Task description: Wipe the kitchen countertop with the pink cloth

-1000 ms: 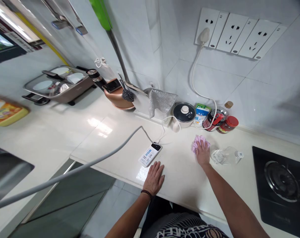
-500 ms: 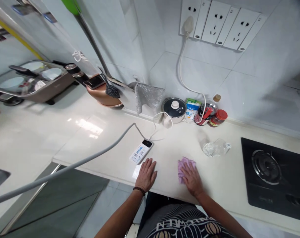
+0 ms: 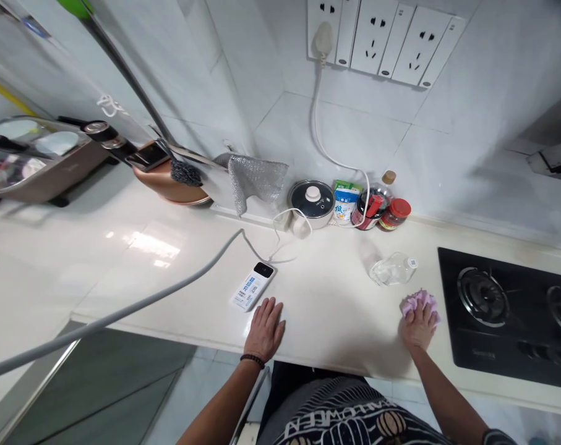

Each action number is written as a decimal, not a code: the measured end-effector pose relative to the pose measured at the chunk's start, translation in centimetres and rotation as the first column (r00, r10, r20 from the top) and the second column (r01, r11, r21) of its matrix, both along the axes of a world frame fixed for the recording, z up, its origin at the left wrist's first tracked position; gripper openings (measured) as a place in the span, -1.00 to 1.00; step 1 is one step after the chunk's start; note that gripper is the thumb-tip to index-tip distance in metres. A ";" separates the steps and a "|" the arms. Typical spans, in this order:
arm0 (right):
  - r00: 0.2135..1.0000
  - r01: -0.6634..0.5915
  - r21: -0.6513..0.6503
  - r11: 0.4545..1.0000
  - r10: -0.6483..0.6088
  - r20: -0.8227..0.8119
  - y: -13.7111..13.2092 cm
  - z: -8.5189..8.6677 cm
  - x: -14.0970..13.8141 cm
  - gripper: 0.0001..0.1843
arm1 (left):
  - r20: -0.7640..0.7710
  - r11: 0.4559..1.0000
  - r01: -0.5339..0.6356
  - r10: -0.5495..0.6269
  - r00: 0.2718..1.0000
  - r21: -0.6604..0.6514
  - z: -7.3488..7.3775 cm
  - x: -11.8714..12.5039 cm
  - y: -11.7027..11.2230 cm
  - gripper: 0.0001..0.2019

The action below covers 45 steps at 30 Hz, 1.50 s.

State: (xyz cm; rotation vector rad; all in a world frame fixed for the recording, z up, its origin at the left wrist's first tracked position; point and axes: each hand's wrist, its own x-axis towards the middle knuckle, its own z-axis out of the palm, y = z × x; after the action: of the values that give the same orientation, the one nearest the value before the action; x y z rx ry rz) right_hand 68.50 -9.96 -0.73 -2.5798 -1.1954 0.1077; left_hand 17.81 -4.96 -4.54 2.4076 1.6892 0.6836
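My left hand [image 3: 265, 330] lies flat on the white countertop [image 3: 326, 296] near its front edge, fingers stretched out and holding nothing. Just beyond its fingertips is a white power bank [image 3: 252, 288] with a dark end and cables running from it. My right hand [image 3: 419, 327] presses a crumpled pink cloth [image 3: 420, 303] onto the counter, close to the left edge of the black gas stove [image 3: 456, 334]. The cloth bunches out past the fingers, and its underside is hidden. A clear bottle [image 3: 394, 269] lies on its side behind the right hand.
Along the wall stand a small lidded pot [image 3: 312, 201], a blue-and-white packet [image 3: 345, 204] and a red-lidded jar [image 3: 394, 214]. A grey cable [image 3: 169, 289] crosses the counter's left side. A copper-coloured pan [image 3: 169, 184] and an electric cooker [image 3: 52, 167] are further left.
My right hand has slid the pink cloth rightward across the counter towards the stove. My left hand stays beside the power bank. The view has turned slightly to the right.
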 end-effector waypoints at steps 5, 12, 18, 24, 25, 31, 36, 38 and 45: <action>0.883 -0.468 -0.129 0.874 0.469 -0.024 -1.2 -0.7 -10.3 -0.34 | 0.014 1.000 -0.008 0.008 1.000 -0.023 -0.2 -0.1 0.0 -0.49; 0.416 -0.910 -0.027 0.415 0.908 -0.046 0.3 0.7 -17.8 -0.35 | -0.004 0.998 -0.006 0.005 1.000 -0.060 -0.1 -0.3 0.1 -0.50; 0.614 -0.785 -0.166 0.597 0.786 -0.075 -1.0 0.1 -9.2 -0.42 | 0.018 0.996 -0.013 0.015 1.000 -0.093 -0.3 -0.5 0.1 -0.47; 0.952 -0.277 -0.132 0.952 0.291 0.100 -1.2 -0.1 3.7 -0.30 | 0.016 0.997 -0.016 0.017 1.000 -0.078 -0.3 -0.4 0.2 -0.49; 0.976 -0.178 -0.103 0.979 0.189 0.110 -0.4 0.0 4.9 -0.29 | 0.015 0.997 -0.016 0.018 1.000 -0.081 -0.2 -0.3 0.3 -0.49; 0.999 0.016 -0.078 0.997 -0.014 0.036 2.9 0.0 1.7 -0.26 | 0.016 0.997 -0.019 0.021 1.000 -0.078 -0.1 -0.3 0.3 -0.47; 0.854 -0.513 -0.194 0.836 0.521 -0.009 -0.8 -0.9 -9.0 -0.36 | 0.028 0.997 -0.020 0.022 0.999 -0.073 -0.2 -0.3 0.4 -0.47; 0.723 -0.683 -0.201 0.702 0.689 -0.046 -2.4 -1.2 -11.8 -0.37 | 0.027 0.998 -0.019 0.020 0.999 -0.067 -0.2 -0.3 0.5 -0.49; 0.745 -0.652 -0.219 0.726 0.667 -0.005 -1.1 -0.4 -5.0 -0.40 | 0.017 1.000 -0.005 0.006 1.000 -0.029 -0.1 -0.4 0.4 -0.49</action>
State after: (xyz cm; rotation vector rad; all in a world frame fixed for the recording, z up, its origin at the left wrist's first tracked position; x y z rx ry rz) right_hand 63.48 -11.05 -1.12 -2.1827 -2.1955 0.3021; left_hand 17.42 -4.59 -4.68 2.3717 1.6878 0.6737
